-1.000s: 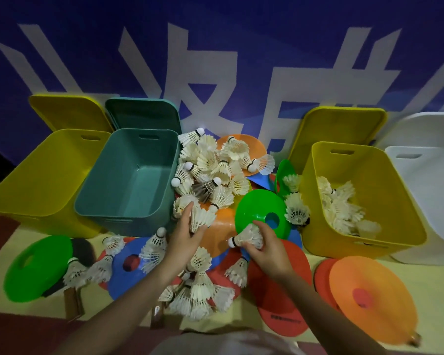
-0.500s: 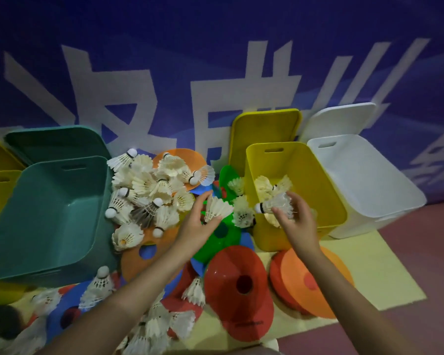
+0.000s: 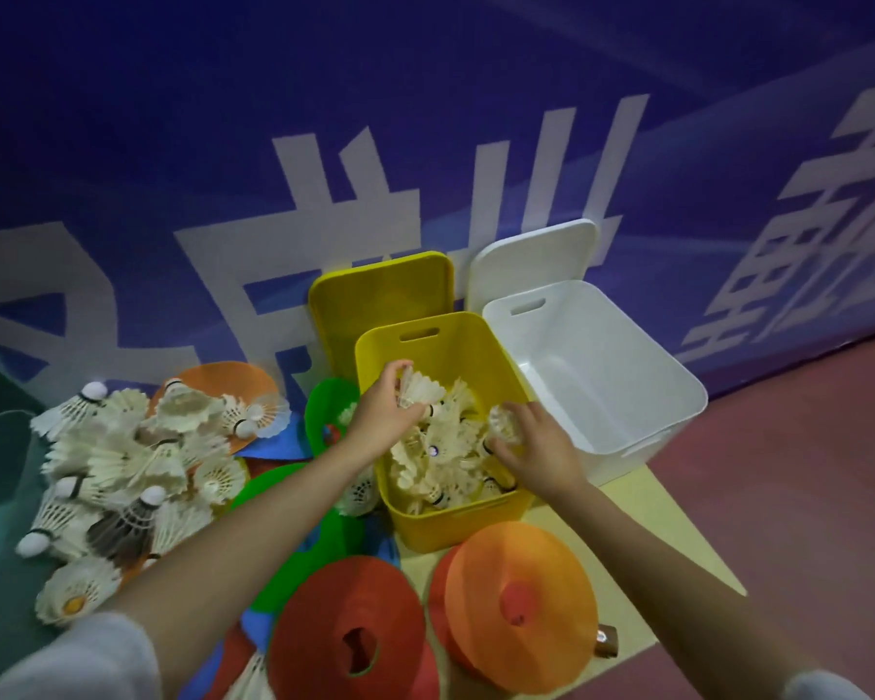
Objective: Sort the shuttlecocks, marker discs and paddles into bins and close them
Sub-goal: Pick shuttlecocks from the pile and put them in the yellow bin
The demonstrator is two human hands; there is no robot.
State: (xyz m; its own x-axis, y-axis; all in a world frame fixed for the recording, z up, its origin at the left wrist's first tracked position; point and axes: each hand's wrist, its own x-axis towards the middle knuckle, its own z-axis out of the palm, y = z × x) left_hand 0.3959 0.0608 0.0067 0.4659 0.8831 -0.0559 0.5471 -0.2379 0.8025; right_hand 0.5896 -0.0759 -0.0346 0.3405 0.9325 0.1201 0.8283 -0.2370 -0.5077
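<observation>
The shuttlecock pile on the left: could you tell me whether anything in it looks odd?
Yes. One dark shuttlecock lies among the white shuttlecocks, its grey-brown feathers unlike all the rest. Beyond that, the pile simply sprawls loose over the marker discs, not yet sorted.

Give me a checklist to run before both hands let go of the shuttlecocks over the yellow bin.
1. Left hand over the yellow bin: ok.
2. Right hand over the same bin: ok.
3. Each hand holds a shuttlecock: ok; the left grips one, the right one.
4. Bin holds only shuttlecocks: ok as far as shown.
5. Yellow lid clear of the opening: ok, it leans behind the bin.
6. Loose shuttlecock pile left to sort: not ok, many remain.
</observation>
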